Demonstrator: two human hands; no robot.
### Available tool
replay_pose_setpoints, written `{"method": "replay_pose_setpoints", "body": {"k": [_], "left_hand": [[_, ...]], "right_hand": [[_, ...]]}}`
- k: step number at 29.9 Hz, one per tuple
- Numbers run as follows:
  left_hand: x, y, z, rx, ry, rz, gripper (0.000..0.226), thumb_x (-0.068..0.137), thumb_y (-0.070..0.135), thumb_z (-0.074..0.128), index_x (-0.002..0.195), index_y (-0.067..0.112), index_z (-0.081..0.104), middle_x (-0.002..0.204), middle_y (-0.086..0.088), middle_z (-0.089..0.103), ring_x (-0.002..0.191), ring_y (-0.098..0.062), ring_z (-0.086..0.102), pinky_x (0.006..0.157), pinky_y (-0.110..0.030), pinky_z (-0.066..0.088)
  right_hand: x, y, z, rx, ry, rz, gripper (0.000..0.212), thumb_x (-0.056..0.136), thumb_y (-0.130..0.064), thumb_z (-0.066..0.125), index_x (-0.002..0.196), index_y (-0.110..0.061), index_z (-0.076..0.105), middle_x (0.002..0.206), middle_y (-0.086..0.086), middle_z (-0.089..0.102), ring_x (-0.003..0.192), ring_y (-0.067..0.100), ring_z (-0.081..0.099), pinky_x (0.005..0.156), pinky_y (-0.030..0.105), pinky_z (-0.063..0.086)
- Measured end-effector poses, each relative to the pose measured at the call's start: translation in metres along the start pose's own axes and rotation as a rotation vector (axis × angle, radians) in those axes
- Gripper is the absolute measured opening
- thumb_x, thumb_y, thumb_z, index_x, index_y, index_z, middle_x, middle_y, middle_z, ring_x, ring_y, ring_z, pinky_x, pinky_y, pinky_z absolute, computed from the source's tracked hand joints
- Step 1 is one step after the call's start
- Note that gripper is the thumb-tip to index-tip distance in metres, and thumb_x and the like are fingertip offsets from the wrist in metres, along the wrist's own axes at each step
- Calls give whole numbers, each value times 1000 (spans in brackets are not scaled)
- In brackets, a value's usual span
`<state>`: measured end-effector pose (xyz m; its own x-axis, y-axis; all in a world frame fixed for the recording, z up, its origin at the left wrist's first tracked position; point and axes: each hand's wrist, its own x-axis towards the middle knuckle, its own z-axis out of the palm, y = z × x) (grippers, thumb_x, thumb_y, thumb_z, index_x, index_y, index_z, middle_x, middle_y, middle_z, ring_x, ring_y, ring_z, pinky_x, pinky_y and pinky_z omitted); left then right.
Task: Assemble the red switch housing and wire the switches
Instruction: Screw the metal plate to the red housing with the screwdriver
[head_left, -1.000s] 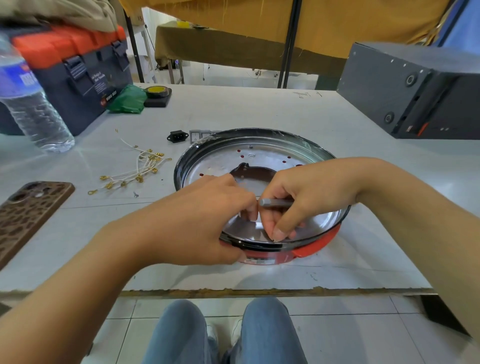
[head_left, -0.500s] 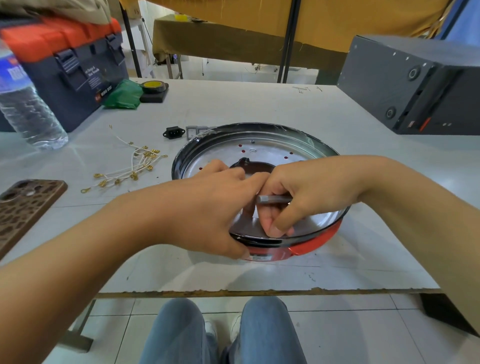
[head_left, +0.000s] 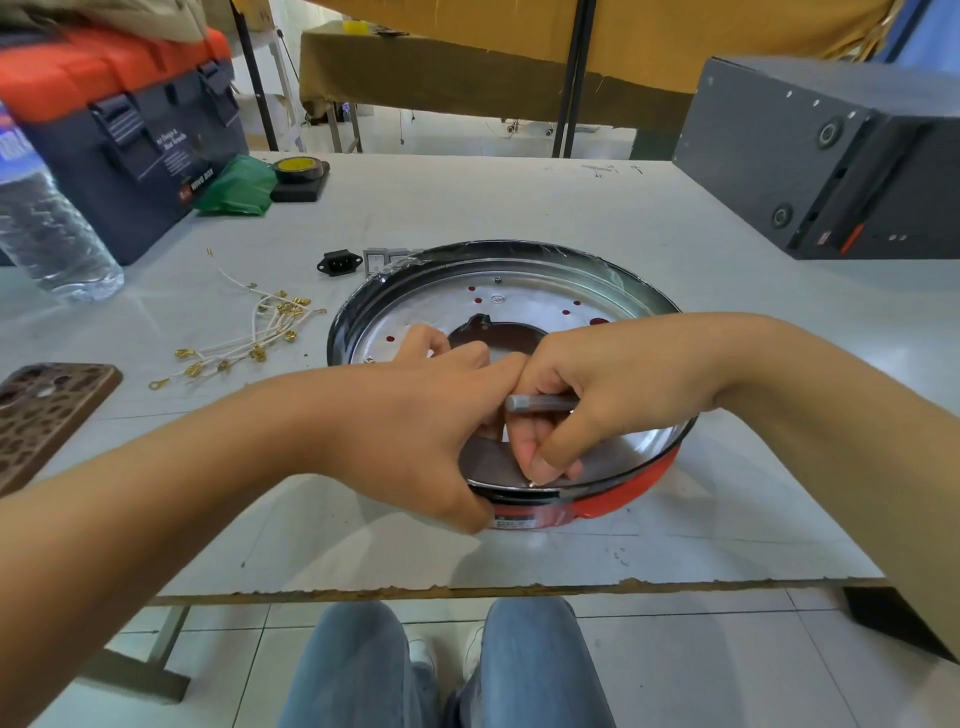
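A round red housing (head_left: 621, 496) with a shiny metal plate (head_left: 519, 301) inside lies near the table's front edge. My left hand (head_left: 415, 431) grips its near rim, thumb outside and fingers reaching inside. My right hand (head_left: 597, 400) holds a thin grey metal tool (head_left: 540, 403) and its fingertips press down at the inner near rim. What lies under the fingertips is hidden. A bundle of white wires with gold terminals (head_left: 249, 338) lies left of the housing. A black power socket (head_left: 338, 262) and a grey switch block (head_left: 384, 260) lie just behind it.
A dark toolbox with an orange lid (head_left: 119, 130), a water bottle (head_left: 47, 228), a green bag (head_left: 236, 187) and a roll of tape (head_left: 296, 169) stand at the back left. A phone (head_left: 47, 415) lies at the left edge. A grey box (head_left: 831, 156) fills the back right.
Both hands stay at the near rim; my left hand has slid a little further over the rim toward my right hand. The view has tilted slightly.
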<state>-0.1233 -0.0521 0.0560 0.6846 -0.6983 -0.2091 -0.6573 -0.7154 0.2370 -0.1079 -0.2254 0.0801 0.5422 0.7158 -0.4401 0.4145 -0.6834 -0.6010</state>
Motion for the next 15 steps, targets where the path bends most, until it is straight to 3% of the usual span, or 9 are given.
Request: {"method": "replay_pose_setpoints", "body": {"k": [7, 10, 13, 15], "left_hand": [[-1, -3, 3, -31, 41, 26, 57, 68, 52, 70, 113, 42, 37, 94, 12, 38, 93, -13, 26, 84, -20, 27], [-1, -4, 2, -44, 32, 43, 57, 66, 57, 69, 112, 46, 37, 91, 17, 36, 94, -2, 27, 85, -13, 23], [-3, -5, -4, -116, 12, 45, 63, 58, 71, 68, 112, 49, 43, 92, 22, 44, 100, 4, 32, 87, -17, 30], [-5, -4, -8, -200, 21, 73, 64, 56, 72, 65, 111, 45, 49, 97, 28, 52, 99, 6, 41, 84, -14, 35]], "right_hand": [[0, -1, 2, 6, 8, 15, 14, 83, -10, 68, 72, -19, 67, 60, -4, 61, 59, 0, 53, 65, 15, 42], [1, -1, 2, 3, 7, 32, 14, 82, -12, 68, 71, -19, 67, 60, -4, 61, 60, 5, 52, 66, 21, 43], [3, -3, 1, 14, -5, 52, 14, 81, -9, 68, 70, -17, 67, 58, -4, 59, 59, 9, 50, 64, 23, 42], [4, -5, 0, 11, -6, 57, 22, 81, -7, 67, 64, -21, 65, 55, -6, 58, 56, 8, 49, 57, 15, 40]]}}
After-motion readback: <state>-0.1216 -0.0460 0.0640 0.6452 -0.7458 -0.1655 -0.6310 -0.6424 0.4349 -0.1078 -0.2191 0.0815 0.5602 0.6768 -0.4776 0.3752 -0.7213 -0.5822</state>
